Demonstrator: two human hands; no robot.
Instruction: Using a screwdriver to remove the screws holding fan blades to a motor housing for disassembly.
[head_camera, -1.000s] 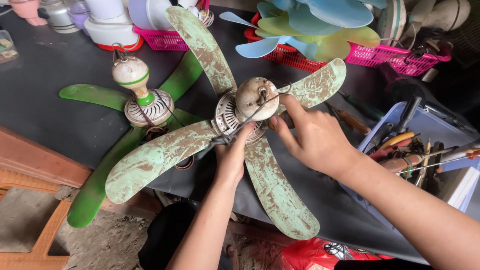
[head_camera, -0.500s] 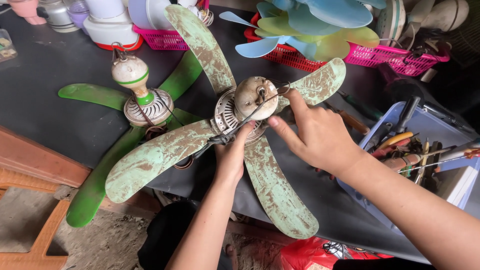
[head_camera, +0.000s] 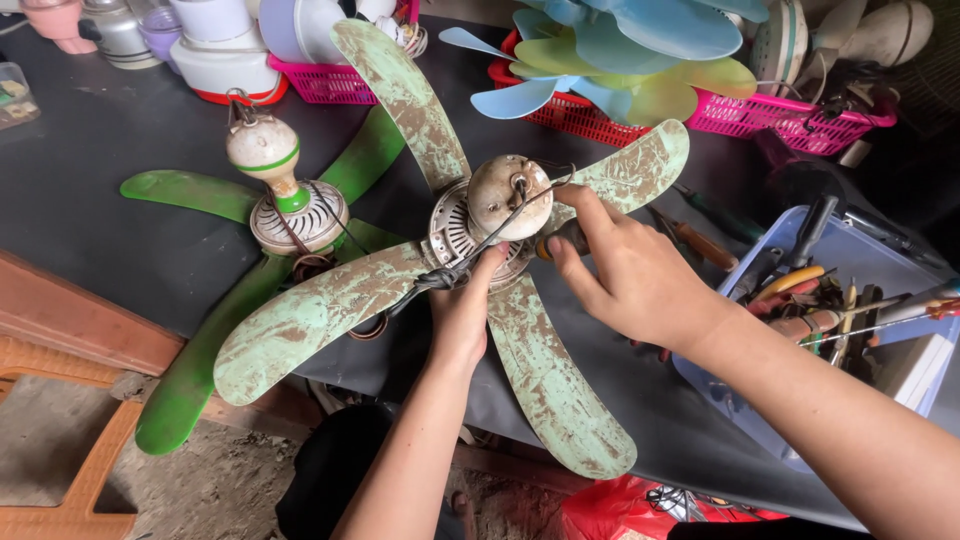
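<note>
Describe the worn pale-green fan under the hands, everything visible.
The pale-green fan lies flat on the dark table. Four long blades show, their paint flaking to brown. A vented metal hub carries a dirty cream dome, with a dark cord across it. The left hand steadies the hub; the right hand holds a tool against it.

Dark desk (head_camera: 120, 190) with pink baskets (head_camera: 790, 115) at the back, dirt floor (head_camera: 200, 490) below, orange plastic chair (head_camera: 50, 440) beside.

A fan repair workshop: worn ceiling fans (head_camera: 470, 230), loose fan blades (head_camera: 620, 50), tray of tools (head_camera: 830, 300).
</note>
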